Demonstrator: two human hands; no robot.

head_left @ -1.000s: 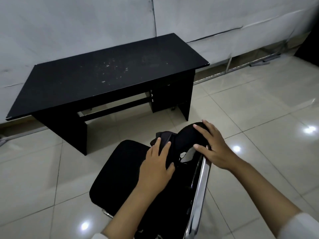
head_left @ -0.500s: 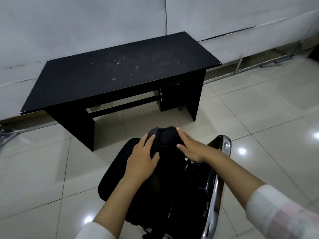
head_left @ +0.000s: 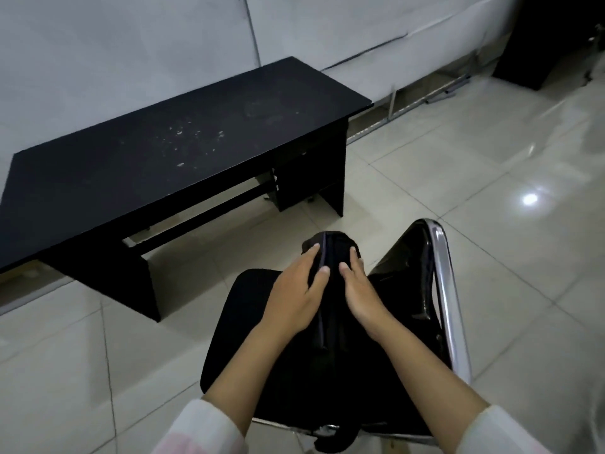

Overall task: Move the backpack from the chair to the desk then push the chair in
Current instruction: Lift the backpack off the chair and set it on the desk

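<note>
A black backpack (head_left: 332, 253) stands upright over the black chair (head_left: 239, 322), which has a chrome-framed backrest on the right. My left hand (head_left: 294, 296) presses flat against the backpack's left side, and my right hand (head_left: 360, 293) presses against its right side, so both hands clamp the bag near its top. The backpack's lower part blends with the dark seat, so I cannot tell whether it touches the seat. A black desk (head_left: 183, 149) stands beyond the chair, against the wall, with pale specks on its top.
The floor is glossy light tile (head_left: 491, 191) with lamp reflections. A white wall (head_left: 131, 44) runs behind the desk. A dark cabinet (head_left: 537, 40) stands at the far right, with metal rails lying at the wall's base.
Both hands have closed in from the top of the backpack onto its two sides. The bag now stands taller and narrower between them. The view has shifted, with the desk further left.
</note>
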